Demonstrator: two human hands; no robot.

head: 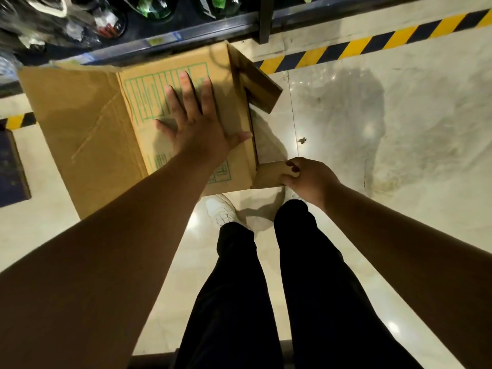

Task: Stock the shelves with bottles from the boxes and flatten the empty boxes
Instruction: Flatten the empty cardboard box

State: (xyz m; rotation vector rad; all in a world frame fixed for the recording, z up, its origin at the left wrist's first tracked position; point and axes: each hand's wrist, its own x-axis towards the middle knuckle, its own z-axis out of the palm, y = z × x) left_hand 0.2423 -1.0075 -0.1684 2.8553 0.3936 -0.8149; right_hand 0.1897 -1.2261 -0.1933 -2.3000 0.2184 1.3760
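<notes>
A brown cardboard box (87, 121) with green print lies partly collapsed on the floor in front of the shelf. My left hand (194, 123) presses flat on its printed panel, fingers spread and straight. My right hand (303, 177) pinches the near end flap (269, 177) at the box's right corner. A far end flap (255, 81) stands up at the right. Green glass bottles (157, 6) sit on the low shelf at the top, blurred.
The shelf's metal rail (186, 35) and post (266, 20) run along the top. Yellow-black hazard tape (372, 43) marks the floor's edge. A dark blue box (10, 169) lies at the left. My legs and white shoe (221, 211) stand just behind the cardboard.
</notes>
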